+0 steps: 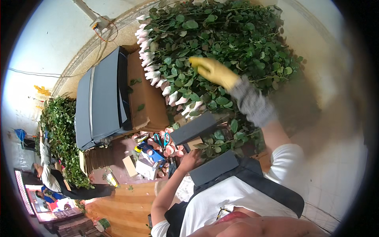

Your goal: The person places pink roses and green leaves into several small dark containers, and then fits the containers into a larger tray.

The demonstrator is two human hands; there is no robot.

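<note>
We stretch our right hand [213,71] in its yellow glove far up into the big heap of roses [221,43], and the fingers look half curled on the leaves, but the hand is blurry, so we cannot tell if they hold a stem. Our bare left hand [189,160] rests low by the dark board [194,128] with loose fingers, holding nothing. The white rose buds [152,67] lie in a row along the heap's left edge, next to the cardboard box [148,94]. If we pull hard, leaves may rip, thorns may catch the glove, or stems may slide down onto the scissors [162,139]
</note>
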